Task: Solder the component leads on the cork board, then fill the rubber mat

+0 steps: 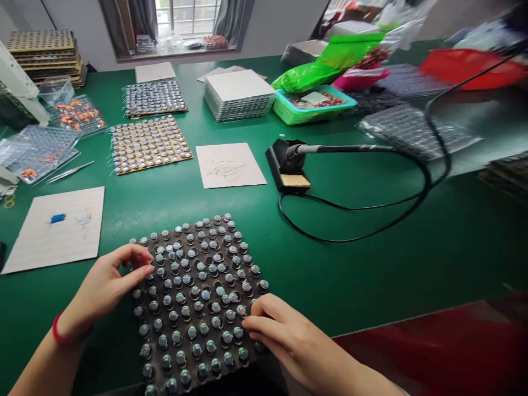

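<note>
A dark square board (193,308) studded with rows of small round metal parts lies slightly turned at the front of the green table. Over its upper left edge is my left hand (117,275), thumb and index finger curved toward each other at one of the metal parts; whether they grip it is hard to tell. At the board's right side my right hand (284,330) has thumb and fingertips pinched together at a metal part near the edge. What sits between those fingertips is too small to make out. A red band circles my left wrist.
A soldering iron stand (289,168) with a looping black cable is right of centre. Cardboard sheets (231,165) (61,225), two filled boards (150,144) (154,98), a white-topped stack (239,93), a green basket (313,110) and tweezers (70,171) lie around.
</note>
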Tool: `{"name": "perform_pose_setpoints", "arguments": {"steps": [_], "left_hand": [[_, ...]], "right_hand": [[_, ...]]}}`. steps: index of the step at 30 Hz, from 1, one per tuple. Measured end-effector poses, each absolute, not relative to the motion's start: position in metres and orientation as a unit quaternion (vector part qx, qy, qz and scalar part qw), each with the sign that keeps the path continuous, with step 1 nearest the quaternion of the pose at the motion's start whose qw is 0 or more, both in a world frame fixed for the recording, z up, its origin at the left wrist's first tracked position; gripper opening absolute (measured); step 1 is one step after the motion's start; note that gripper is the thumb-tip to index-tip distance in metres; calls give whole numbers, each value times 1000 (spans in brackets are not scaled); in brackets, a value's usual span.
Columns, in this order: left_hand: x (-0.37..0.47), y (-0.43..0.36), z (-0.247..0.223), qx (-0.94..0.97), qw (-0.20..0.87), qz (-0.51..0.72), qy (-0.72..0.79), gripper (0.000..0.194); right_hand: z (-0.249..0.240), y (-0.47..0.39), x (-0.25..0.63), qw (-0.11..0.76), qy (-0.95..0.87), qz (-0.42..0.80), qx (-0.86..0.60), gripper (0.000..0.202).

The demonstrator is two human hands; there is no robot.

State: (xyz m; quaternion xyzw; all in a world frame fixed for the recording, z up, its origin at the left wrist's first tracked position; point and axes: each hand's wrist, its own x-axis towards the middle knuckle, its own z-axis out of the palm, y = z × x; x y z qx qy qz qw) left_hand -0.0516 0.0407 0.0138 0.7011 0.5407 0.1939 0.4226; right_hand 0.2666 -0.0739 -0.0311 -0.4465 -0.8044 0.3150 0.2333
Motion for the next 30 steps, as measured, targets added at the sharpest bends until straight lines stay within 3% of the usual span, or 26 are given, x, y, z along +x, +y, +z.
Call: {"name": "perform_pose_setpoints", "arguments": {"steps": [13,18,24,30], "left_hand": [[-47,29,22,687,458,225,517,11],[-62,8,32,692,436,200,540,10],[-111,-27,16,654,373,202,626,23],[-129,-54,-10,577,419,205,670,36]], "right_hand": [[-18,-65,252,281,-820,298,-399,19],[-18,-40,261,287,-817,232,-443,20],[-20,-29,266,194,-815,286,-466,21],[-19,-31,253,117,-802,331,-482,14]]}}
